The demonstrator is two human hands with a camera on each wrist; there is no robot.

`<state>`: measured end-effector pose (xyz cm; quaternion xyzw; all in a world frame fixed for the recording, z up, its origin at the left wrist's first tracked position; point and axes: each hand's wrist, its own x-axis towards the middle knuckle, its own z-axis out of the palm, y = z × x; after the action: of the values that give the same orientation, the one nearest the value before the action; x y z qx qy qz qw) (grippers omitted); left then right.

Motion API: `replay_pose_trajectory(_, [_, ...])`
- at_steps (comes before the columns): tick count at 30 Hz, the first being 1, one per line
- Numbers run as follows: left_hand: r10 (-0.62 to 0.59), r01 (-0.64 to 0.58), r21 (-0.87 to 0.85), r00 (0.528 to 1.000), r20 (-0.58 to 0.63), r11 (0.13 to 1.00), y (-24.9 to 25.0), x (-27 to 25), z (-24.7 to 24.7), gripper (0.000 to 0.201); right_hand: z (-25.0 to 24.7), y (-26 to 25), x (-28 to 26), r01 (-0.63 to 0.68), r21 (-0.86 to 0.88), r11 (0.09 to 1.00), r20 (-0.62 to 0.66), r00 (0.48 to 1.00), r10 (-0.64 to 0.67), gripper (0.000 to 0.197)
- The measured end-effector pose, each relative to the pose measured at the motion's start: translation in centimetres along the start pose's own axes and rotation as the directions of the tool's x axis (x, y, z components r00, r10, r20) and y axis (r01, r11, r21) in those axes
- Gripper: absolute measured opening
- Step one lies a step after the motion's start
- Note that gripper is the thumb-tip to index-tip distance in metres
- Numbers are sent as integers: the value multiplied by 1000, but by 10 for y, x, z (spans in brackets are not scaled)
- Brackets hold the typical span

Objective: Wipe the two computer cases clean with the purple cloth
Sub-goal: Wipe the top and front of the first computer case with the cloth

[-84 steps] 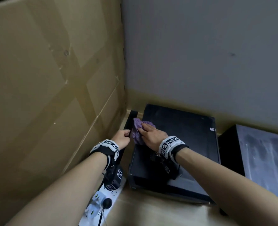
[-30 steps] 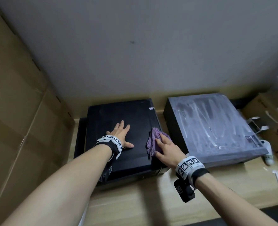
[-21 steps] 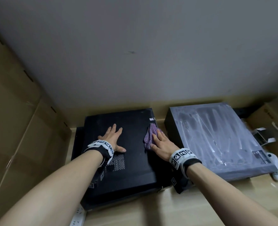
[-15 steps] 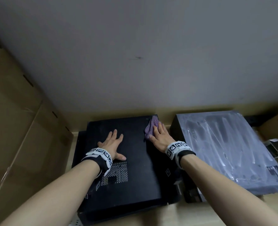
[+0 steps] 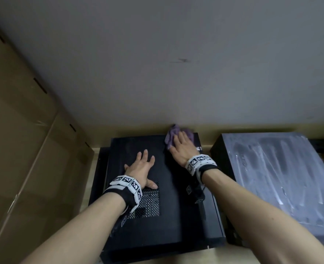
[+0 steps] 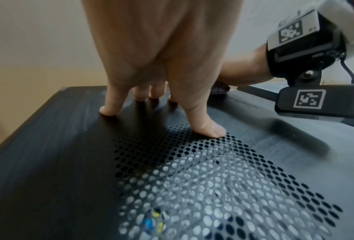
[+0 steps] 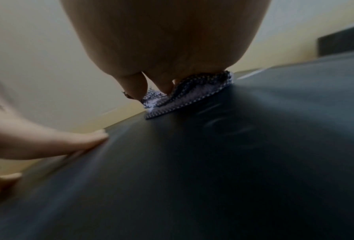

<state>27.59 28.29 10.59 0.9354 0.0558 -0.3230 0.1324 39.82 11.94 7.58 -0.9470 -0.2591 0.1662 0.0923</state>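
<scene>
A black computer case (image 5: 176, 216) lies flat on the wooden floor, with a perforated vent (image 5: 147, 202) in its top panel. My left hand (image 5: 141, 168) lies flat on that panel with fingers spread, the thumb (image 6: 204, 128) at the vent's edge. My right hand (image 5: 180, 147) presses the purple cloth (image 5: 170, 137) onto the case's far right corner, fingers straight over it. The cloth (image 7: 184, 95) bunches under my fingertips in the right wrist view. A second case (image 5: 283, 178), grey with dust and streaked, lies to the right.
Large cardboard boxes (image 5: 24, 149) stand close on the left. A grey wall (image 5: 176, 63) rises right behind both cases. A narrow gap of wooden floor (image 5: 206, 141) separates the two cases.
My right hand has slid the cloth away from me along the black case's right side, from the near edge to the far corner. My left hand stays flat on the panel.
</scene>
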Motion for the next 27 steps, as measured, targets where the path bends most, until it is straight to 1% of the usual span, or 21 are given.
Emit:
replay_pose_trajectory(2, [1,-2,-13,1000,-18,1000,0,-1,1,114,3,-26,1,87,40,995,27,996,-88,63])
replay_pose_trajectory(3, [2,-2,-21,1000,-27,1000,-1,-2,2,114,2,-35,1,106,68,992,50,993,-110,62])
replay_pose_trajectory(4, [2,-3,-27,999,-34,1000,-1,-2,2,114,1,-38,1,115,91,989,71,990,-122,62])
replay_pose_trajectory(6, [5,-6,-27,999,-42,1000,-3,-2,3,114,-3,-26,0,128,93,987,87,987,-136,62])
replay_pose_trajectory(7, [8,-9,-25,999,-40,1000,-5,-2,2,114,-4,-14,-1,113,92,989,86,989,-121,61])
replay_pose_trajectory(10, [17,-17,-23,1000,-17,1000,-7,-1,3,114,-6,18,-10,-37,117,992,50,998,32,61])
replay_pose_trajectory(11, [21,-22,-26,1000,-14,999,-8,-2,3,114,-7,21,-12,-67,114,991,52,997,62,61])
replay_pose_trajectory(13, [47,-48,-32,998,-29,998,-11,-5,2,111,-9,9,-10,-87,110,990,67,995,80,61])
replay_pose_trajectory(15, [102,-105,-22,989,-108,994,-21,-11,-1,98,-7,-15,-2,-48,113,992,74,996,40,60])
replay_pose_trajectory(17, [135,-141,-4,955,-265,990,-43,-20,-3,77,0,-42,6,41,111,993,73,996,-50,59])
replay_pose_trajectory(18, [129,-139,-7,931,-341,990,-57,-26,-3,67,5,-56,10,90,103,991,72,993,-98,59])
replay_pose_trajectory(20, [63,-94,-49,897,-437,994,-87,-37,1,53,14,-81,20,167,90,982,77,982,-174,59])
replay_pose_trajectory(22, [-39,-33,-142,879,-475,989,-112,-46,6,46,18,-103,32,217,87,972,85,971,-224,58])
replay_pose_trajectory(24, [-150,42,-235,873,-464,971,-129,-55,11,39,23,-124,43,279,55,959,106,953,-283,58])
replay_pose_trajectory(25, [-205,88,-272,875,-439,958,-134,-60,13,38,25,-136,48,311,30,950,127,941,-313,58])
replay_pose_trajectory(27, [-285,165,-316,879,-382,934,-142,-67,18,42,29,-158,55,368,-16,930,170,917,-360,59])
